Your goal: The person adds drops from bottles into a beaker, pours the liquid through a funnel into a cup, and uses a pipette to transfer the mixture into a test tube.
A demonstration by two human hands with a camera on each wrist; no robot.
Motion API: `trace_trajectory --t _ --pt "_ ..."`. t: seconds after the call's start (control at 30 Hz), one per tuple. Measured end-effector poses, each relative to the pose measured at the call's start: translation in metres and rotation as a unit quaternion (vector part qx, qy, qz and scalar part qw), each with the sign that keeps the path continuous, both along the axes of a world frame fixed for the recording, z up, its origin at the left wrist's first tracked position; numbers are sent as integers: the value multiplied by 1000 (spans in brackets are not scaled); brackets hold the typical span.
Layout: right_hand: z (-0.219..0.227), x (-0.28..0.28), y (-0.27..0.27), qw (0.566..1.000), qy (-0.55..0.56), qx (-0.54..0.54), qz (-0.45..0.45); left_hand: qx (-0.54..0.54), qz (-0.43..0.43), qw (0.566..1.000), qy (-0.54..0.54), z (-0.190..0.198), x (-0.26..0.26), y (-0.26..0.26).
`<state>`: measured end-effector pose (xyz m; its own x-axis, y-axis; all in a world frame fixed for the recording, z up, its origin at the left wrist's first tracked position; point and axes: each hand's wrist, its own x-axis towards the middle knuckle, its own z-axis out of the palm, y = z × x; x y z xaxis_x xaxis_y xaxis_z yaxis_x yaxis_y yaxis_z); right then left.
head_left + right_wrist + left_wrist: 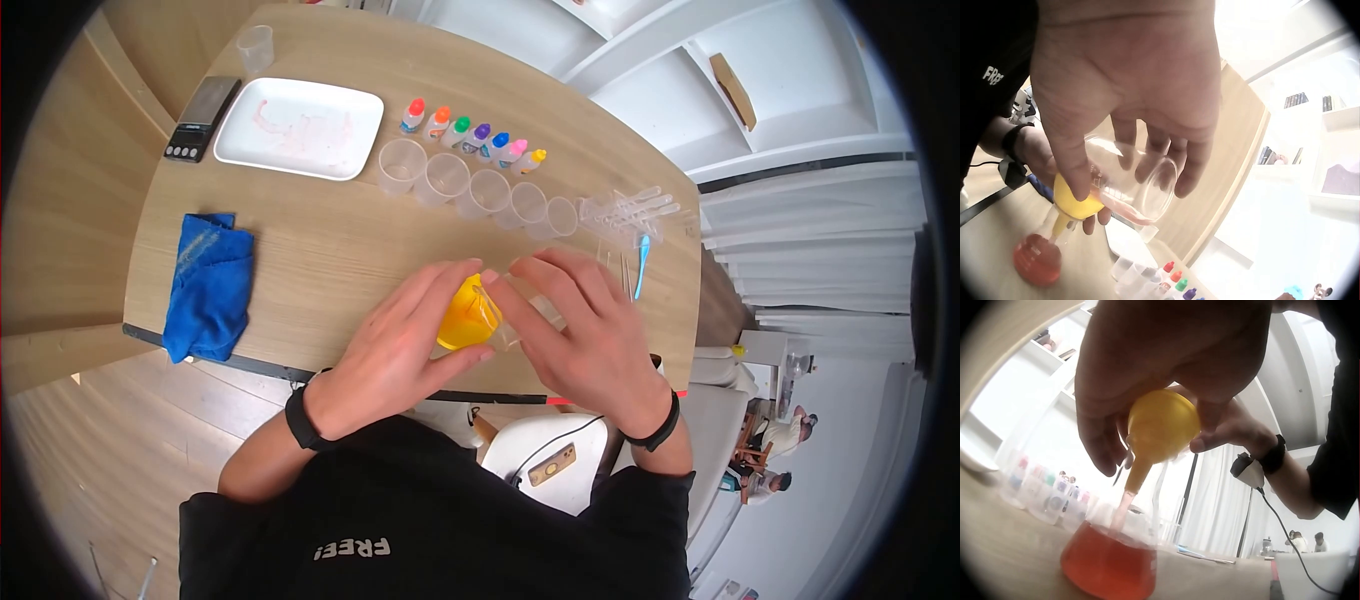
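My left hand (392,328) holds a yellow funnel (1163,425), thumb and fingers round its cone. The funnel's stem points down into the neck of a conical flask (1110,562) standing on the table with orange-red liquid inside. My right hand (592,328) grips a clear beaker (1132,178) with printed markings. It lies tipped nearly on its side, mouth at the funnel's rim, with a little pinkish liquid along its lower wall. In the left wrist view, a pale pink streak shows below the stem inside the flask neck. From the head view, the hands and funnel hide the flask.
Beyond the hands stand a row of clear plastic cups (448,178) and several dropper bottles with coloured caps (462,128). Leftward are a white tray (345,165), a black scale (203,117) and a blue cloth (210,290). Clear tubes (635,210) and a blue tool (642,265) lie right.
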<state>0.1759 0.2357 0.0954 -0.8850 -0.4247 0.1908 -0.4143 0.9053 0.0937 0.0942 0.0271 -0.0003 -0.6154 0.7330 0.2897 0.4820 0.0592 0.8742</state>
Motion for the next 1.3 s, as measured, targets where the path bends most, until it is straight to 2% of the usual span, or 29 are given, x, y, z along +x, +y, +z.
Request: trace_trajectory --t 0.33,0.43,0.53,1.3 --pt "-1 8 -7 994 60 81 45 -2 -9 1000 -19 -1 0 -2" --pt "0 12 -7 990 106 76 56 -5 -10 1000 -24 0 0 -2" --pt "0 10 -7 991 77 101 37 -6 -6 1000 -24 1 1 -2" --pt "-4 6 0 994 64 82 17 -4 -2 1000 -22 1 1 -1"
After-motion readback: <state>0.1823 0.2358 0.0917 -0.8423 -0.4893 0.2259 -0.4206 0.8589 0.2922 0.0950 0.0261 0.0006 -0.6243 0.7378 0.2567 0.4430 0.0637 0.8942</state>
